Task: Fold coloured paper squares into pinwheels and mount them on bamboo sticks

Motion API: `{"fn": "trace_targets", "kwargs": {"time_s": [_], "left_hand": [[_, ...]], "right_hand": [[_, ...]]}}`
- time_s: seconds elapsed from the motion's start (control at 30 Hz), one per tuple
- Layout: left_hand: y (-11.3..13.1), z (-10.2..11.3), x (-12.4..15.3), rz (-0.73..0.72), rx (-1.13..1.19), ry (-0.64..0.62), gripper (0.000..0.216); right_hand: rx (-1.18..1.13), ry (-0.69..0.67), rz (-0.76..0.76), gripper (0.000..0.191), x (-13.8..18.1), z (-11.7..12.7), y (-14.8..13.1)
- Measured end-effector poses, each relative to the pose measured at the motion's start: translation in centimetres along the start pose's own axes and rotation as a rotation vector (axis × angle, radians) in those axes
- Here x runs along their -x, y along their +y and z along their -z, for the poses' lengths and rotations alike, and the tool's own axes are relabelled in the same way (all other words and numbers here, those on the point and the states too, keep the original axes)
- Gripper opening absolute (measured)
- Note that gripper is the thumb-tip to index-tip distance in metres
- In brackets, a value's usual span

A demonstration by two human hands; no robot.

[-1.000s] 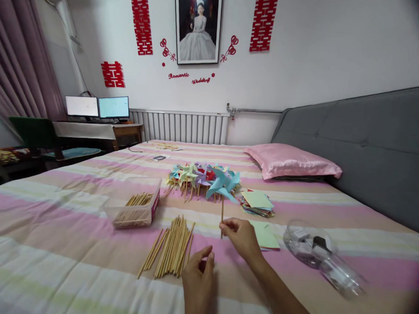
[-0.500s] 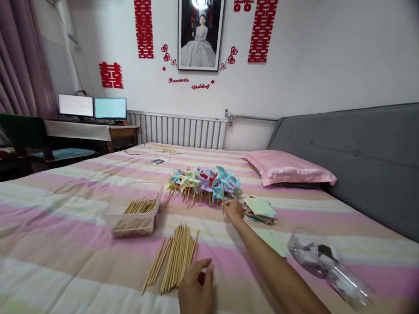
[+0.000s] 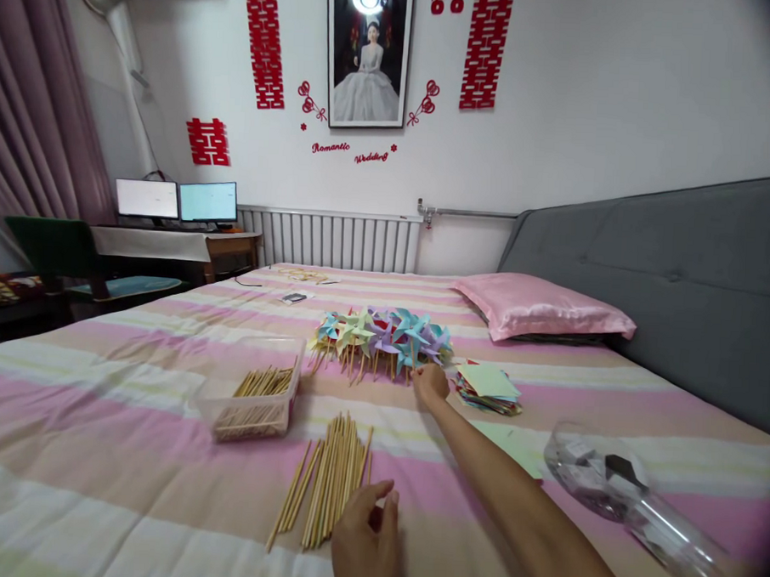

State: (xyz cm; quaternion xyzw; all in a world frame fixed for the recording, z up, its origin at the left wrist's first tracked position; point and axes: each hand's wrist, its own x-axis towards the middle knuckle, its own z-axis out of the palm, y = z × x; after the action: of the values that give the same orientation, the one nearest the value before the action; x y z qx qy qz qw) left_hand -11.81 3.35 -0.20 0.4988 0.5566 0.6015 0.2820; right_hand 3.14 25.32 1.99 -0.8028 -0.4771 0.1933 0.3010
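Note:
My right hand (image 3: 432,384) is closed around the thin wooden stick of a light-blue paper pinwheel (image 3: 412,330), upright at the right front of a cluster of pinwheels. The others, in pale yellow (image 3: 356,330), purple and red, lie bunched together with their sticks toward me. My left hand (image 3: 366,539) rests near the bottom of the view, loosely curled, thumb and forefinger slightly apart with nothing visible between them. Just left of it lies a loose bundle of wooden sticks (image 3: 335,482) on the striped bedsheet (image 3: 161,449).
A clear plastic box (image 3: 251,426) with more sticks stands on the left. Right of the cluster is a stack of coloured paper squares (image 3: 489,385), with a pale green sheet (image 3: 512,447) nearer. Clear plastic containers (image 3: 624,495) lie far right. A pink pillow (image 3: 543,308) sits behind.
The view has shifted slightly, so things sit a little farther right. My right hand stays at the pinwheel cluster with the blue pinwheel; my left hand keeps almost the same pose.

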Motion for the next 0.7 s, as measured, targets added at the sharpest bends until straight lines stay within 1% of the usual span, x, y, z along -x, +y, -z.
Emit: {"fn": "trace_targets", "kwargs": {"time_s": [0.1, 0.2, 0.33, 0.43, 0.5, 0.63, 0.7], "left_hand": [[0.0, -0.1, 0.0, 0.001, -0.015, -0.022, 0.029], [0.0, -0.1, 0.0, 0.006, -0.012, -0.017, 0.027], [-0.1, -0.1, 0.0, 0.021, 0.008, 0.008, 0.025], [-0.1, 0.3, -0.2, 0.012, -0.019, 0.025, 0.022], [0.0, 1.0, -0.5, 0.002, -0.052, 0.048, 0.023], [0.2, 2.8, -0.9, 0.01, -0.162, 0.054, 0.029], [0.1, 3.6, -1.0, 0.019, -0.21, 0.086, 0.03]], "right_hand": [[-0.004, 0.001, -0.003, 0.029, 0.0, -0.3, 0.1], [-0.014, 0.007, 0.003, 0.03, 0.4, -0.1, 0.3], [-0.04, 0.056, 0.031, 0.023, 1.4, 1.3, 0.3], [-0.063, 0.071, 0.084, 0.021, 3.1, 2.3, 0.5], [-0.076, 0.004, 0.14, 0.022, 4.9, 2.6, 1.0], [-0.081, -0.263, 0.23, 0.017, 9.8, 1.8, 2.3], [-0.065, -0.371, 0.24, 0.022, 12.1, 1.1, 2.7]]}}
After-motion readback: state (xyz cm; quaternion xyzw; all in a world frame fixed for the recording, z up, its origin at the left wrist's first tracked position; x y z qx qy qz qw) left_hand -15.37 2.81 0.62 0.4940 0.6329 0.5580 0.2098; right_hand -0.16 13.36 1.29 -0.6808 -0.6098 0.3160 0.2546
